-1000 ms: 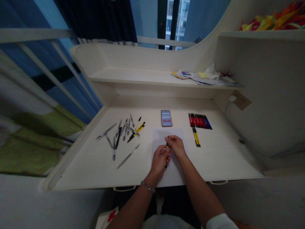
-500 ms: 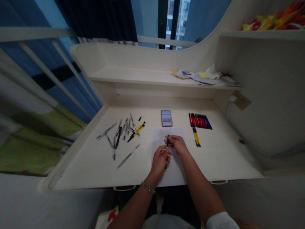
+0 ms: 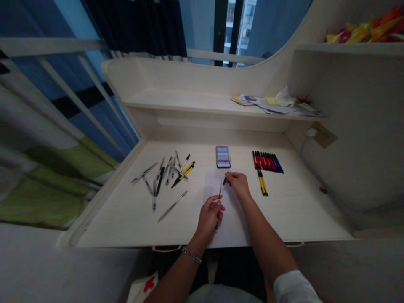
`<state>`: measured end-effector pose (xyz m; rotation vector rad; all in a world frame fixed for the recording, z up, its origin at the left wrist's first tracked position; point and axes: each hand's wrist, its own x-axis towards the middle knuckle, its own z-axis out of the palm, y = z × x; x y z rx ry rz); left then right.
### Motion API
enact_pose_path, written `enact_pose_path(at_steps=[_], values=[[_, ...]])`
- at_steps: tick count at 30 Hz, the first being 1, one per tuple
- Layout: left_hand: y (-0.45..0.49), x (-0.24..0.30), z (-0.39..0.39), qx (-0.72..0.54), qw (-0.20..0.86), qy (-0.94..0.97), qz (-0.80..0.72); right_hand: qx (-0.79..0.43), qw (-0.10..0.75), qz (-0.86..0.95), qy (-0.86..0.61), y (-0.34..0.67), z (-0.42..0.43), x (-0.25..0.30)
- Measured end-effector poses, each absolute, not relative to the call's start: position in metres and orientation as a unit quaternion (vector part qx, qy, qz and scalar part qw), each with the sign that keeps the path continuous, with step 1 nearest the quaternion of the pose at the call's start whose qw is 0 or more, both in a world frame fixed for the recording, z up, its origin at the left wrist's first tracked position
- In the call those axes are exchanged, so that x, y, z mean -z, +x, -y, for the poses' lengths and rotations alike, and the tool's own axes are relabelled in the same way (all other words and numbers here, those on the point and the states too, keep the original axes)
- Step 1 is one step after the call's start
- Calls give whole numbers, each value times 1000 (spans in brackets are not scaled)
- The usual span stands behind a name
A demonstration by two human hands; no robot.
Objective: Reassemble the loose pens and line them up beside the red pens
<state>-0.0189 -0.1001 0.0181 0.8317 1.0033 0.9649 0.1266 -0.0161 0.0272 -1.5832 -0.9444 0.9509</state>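
Observation:
My left hand is closed around the body of a yellow and black pen. A thin dark refill sticks up out of the pen's upper end, and a black end shows below my fingers. Just above and to the right, my right hand pinches a small black pen part, held apart from the refill. Both hands are over a white sheet of paper. Most of the pen's body is hidden by my left fingers.
Loose pens lie scattered on the left, with a clear pen nearer me. A phone lies beyond the paper. Red and blue pens stand in a row at right, two yellow pens below them. Papers rest on the shelf.
The black part has come off the pen's upper end in my right hand, which moved up and away. The refill is now exposed. The view has shifted slightly.

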Motion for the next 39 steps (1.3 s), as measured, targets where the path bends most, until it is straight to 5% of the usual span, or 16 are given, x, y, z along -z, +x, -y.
enact_pose_path(at_steps=[8,11,17,22,25,33,39], values=[[-23,-19,99,-440,687,357,-456,-184,254,564,-764,102,28,-9],[-22,-18,99,-438,690,353,-456,-192,273,564,-755,104,31,-12],[-17,-18,97,-438,693,359,-446,-339,464,505,-645,113,48,-15],[-11,-15,102,-422,700,368,-443,-389,510,451,-621,119,47,-17],[-12,-12,106,-414,707,366,-442,-360,473,453,-664,129,39,-19],[-16,-10,105,-417,701,364,-450,-172,209,574,-772,122,41,-15],[-13,-13,103,-417,708,354,-446,-203,300,565,-741,122,52,-18]])
